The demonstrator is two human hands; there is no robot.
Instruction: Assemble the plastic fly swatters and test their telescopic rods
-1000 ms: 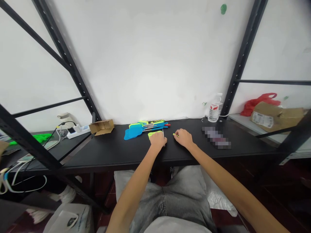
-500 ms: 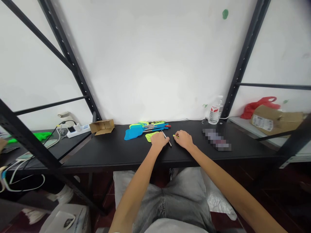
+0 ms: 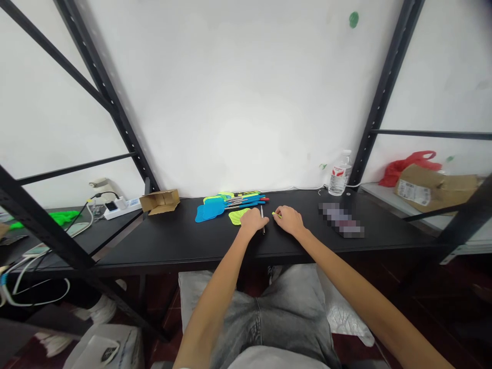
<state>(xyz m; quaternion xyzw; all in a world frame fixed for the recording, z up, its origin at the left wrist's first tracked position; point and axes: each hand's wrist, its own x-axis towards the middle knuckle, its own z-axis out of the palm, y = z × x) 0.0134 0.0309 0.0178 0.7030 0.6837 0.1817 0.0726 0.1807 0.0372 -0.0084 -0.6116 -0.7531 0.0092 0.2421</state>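
Note:
My left hand is closed at the table's middle, its thumb against a thin silver metal rod that points away from me. A yellow-green fly swatter head sticks out on that hand's left; whether it joins the rod is hidden. A short gap to the right, my right hand is closed around a small yellow-green piece like a handle, mostly covered by the fingers. Behind my left hand lies a pile of fly swatters with blue heads, silver rods and blue handles.
The black table meets a white wall. An open cardboard box stands at left, a water bottle at back right, and a pixelated item lies right of my hands. Black metal posts frame both sides.
The silver rod has turned from a slant to nearly straight away from me in my left hand. My right hand keeps its grip and has hardly moved. The whole view has shifted slightly.

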